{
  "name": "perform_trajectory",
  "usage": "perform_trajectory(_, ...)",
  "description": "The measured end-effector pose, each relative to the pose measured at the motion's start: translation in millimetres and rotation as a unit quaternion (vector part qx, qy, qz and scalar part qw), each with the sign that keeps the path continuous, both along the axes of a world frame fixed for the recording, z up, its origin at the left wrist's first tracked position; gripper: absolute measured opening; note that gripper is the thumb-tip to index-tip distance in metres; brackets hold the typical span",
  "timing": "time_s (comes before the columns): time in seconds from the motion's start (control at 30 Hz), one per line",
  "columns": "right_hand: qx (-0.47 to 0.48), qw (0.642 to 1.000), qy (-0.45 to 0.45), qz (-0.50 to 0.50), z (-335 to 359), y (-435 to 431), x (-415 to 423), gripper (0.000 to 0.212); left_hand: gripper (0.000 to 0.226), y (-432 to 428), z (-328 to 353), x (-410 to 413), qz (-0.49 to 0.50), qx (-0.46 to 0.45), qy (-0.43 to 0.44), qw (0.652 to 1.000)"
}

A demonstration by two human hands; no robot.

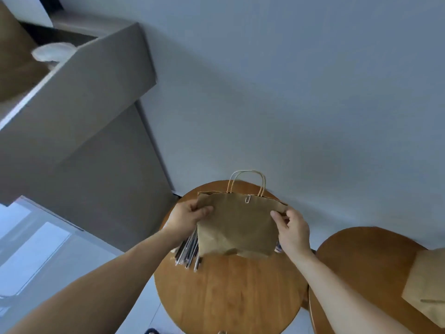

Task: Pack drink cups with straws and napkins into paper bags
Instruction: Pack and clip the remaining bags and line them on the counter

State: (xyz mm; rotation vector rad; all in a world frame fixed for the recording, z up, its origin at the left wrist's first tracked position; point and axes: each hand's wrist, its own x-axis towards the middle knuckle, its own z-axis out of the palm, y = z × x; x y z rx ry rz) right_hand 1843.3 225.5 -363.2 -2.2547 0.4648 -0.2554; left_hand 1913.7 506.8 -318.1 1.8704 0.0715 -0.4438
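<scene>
A flat brown paper bag [237, 225] with twisted paper handles and a paper clip at its top edge hangs above a round wooden table [231, 292]. My left hand [189, 216] grips the bag's upper left corner. My right hand [292, 230] pinches its upper right corner. A bundle of wrapped straws [189, 253] lies on the table under my left wrist, partly hidden by the bag. A white cup lid [54, 52] shows on the shelf at far upper left.
A second round wooden table [366, 261] stands at the right with flat paper bags [426, 285] on it. A grey cabinet [84, 131] with a ledge rises at the left. A pale wall is behind the tables.
</scene>
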Motion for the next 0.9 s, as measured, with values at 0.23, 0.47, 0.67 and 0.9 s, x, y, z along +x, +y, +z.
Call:
perform_trajectory(0.23, 0.099, 0.982, -0.161, -0.01, 103, 71, 63, 0.019, 0.025, 48, 81, 14, 0.103, -0.136, -0.076, 0.982)
perform_trajectory(0.47, 0.156, 0.949, -0.273, -0.018, 195, 160, 95, 0.004, 0.014, 121, 173, 13, 0.133, -0.108, -0.221, 0.96)
perform_trajectory(0.67, 0.194, 0.922, -0.334, -0.007, 271, 244, 97, 0.019, 0.027, 189, 238, 6, 0.188, -0.138, -0.308, 0.922)
perform_trajectory(0.9, 0.265, 0.89, -0.369, 0.043, 353, 337, 98, 0.013, 0.043, 270, 303, -8, 0.246, -0.153, -0.422, 0.859)
